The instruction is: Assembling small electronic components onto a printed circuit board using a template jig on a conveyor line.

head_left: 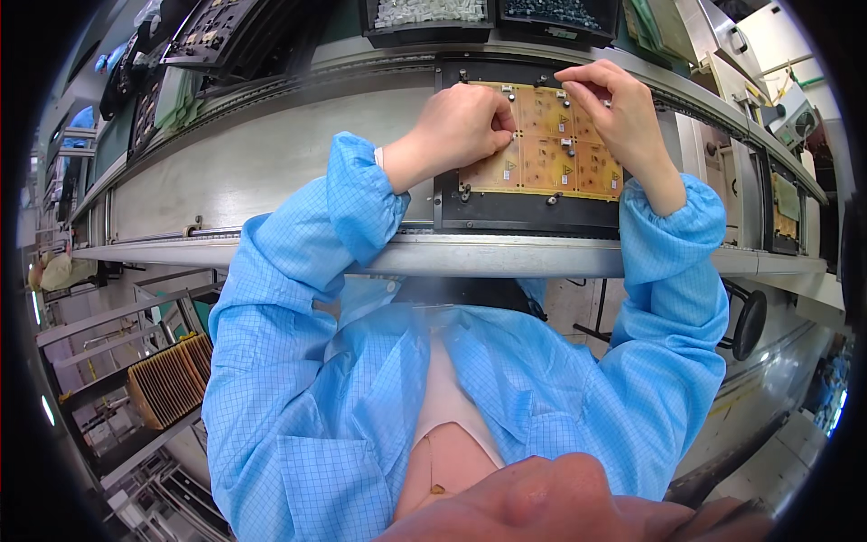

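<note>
A yellow-brown circuit board panel [539,172], divided into several sections, lies in a black carrier frame [506,211] with small dark clamps round its edge. My left hand [463,128] is closed over the panel's left part, thumb and fingertips pinched close to its surface. Whatever those fingers hold is hidden. Above the panel's upper right part is my right hand [618,110], its thumb and forefinger drawn together near the far edge; anything between them is too small to name. Small white components [567,143] stand on the panel between my hands.
The carrier sits on a metal conveyor line [298,172] with a near rail [406,253]. Beyond it stand a black bin of white parts [429,13] and another of dark blue parts [551,14]. Black trays [212,36] are stacked far left; a rack of boards [170,381] stands lower left.
</note>
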### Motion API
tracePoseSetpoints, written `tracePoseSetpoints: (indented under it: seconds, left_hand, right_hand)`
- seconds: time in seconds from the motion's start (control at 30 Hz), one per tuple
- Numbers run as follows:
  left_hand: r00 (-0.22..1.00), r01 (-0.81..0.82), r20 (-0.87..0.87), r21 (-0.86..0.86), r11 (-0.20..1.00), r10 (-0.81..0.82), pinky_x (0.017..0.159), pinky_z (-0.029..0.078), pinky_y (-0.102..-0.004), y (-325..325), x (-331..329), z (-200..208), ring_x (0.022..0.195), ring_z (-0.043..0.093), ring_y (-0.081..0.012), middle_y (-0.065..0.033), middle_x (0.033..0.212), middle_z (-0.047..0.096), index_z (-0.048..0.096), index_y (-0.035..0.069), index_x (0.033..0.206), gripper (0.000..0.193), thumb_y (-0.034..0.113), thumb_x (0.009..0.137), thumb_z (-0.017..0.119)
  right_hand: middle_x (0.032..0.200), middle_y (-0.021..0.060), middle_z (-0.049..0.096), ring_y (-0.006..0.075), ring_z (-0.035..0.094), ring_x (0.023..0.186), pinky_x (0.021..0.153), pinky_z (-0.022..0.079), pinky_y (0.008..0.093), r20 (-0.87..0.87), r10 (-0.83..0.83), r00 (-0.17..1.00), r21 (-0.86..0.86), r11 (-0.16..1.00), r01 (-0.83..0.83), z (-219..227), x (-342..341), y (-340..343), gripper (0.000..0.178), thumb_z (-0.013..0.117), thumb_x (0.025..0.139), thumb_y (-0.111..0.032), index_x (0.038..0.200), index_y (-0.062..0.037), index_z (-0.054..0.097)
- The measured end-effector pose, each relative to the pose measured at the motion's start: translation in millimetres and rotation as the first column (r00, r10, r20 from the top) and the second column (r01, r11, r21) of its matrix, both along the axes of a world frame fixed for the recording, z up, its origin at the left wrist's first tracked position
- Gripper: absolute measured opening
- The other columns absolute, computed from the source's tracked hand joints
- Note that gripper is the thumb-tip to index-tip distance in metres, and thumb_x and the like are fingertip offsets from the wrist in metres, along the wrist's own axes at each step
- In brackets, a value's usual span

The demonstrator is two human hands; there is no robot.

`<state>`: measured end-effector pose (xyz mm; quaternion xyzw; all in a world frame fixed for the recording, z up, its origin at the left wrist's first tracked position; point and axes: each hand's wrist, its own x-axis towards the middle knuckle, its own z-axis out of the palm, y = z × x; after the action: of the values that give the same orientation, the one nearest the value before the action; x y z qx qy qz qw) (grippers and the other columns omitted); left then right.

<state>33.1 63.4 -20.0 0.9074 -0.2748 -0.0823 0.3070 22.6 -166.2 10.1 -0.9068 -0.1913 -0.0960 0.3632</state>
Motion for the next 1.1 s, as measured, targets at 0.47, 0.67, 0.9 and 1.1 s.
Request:
tracePoseSetpoints:
  seconds: [0.47, 0.67, 0.9, 1.1]
  left_hand:
    - [0.970, 0.039, 0.232, 0.126, 0.991, -0.068, 0.075, 0.055, -0.0424, -12.0, -8.5, -8.3, 0.087, 0.068, -0.0312, -0.0136, 0.087, 0.069, 0.070, 0.006, 0.083, 0.009, 0.011, 0.075, 0.069]
    - [0.954, 0.056, 0.289, 0.077, 0.995, -0.076, 0.073, 0.053, -0.0455, -8.1, -8.1, -20.1, 0.086, 0.066, -0.0358, -0.0126, 0.089, 0.068, 0.066, 0.007, 0.089, 0.011, 0.016, 0.084, 0.061]
    - [0.969, 0.030, 0.246, -0.012, 0.999, -0.026, 0.073, 0.053, -0.0451, 0.7, -3.2, -21.0, 0.084, 0.066, -0.0341, -0.0112, 0.086, 0.069, 0.066, 0.008, 0.087, 0.011, 0.018, 0.084, 0.063]
    - [0.964, 0.018, 0.263, -0.227, 0.974, 0.043, 0.073, 0.053, -0.0437, 34.0, 1.7, -10.7, 0.084, 0.066, -0.0349, -0.0123, 0.085, 0.068, 0.068, 0.007, 0.089, 0.014, 0.018, 0.084, 0.063]
  right_hand:
    - [0.092, 0.0074, 0.070, 0.0127, 0.067, 0.084, 0.077, 0.055, 0.0260, -0.495, 0.195, 0.847, 0.487, 0.870, 0.084, -13.8, -26.8, 0.9, 0.021, 0.066, 0.094, -0.009, 0.110, 0.0035, 0.067]
    - [0.094, 0.0073, 0.070, 0.0124, 0.067, 0.083, 0.077, 0.054, 0.0250, -0.652, 0.284, 0.703, 0.584, 0.780, 0.227, -15.3, -34.5, -2.6, 0.022, 0.068, 0.092, -0.009, 0.111, 0.0022, 0.067]
    - [0.093, 0.0068, 0.071, 0.0114, 0.067, 0.082, 0.078, 0.055, 0.0245, -0.606, 0.104, 0.788, 0.367, 0.916, 0.161, -25.8, -38.9, 15.0, 0.020, 0.067, 0.092, -0.006, 0.110, 0.0044, 0.067]
    - [0.092, 0.0060, 0.071, 0.0099, 0.067, 0.081, 0.076, 0.054, 0.0228, -0.430, -0.040, 0.902, 0.099, 0.991, 0.091, -28.7, -45.5, 35.2, 0.013, 0.067, 0.091, -0.003, 0.102, 0.0035, 0.069]
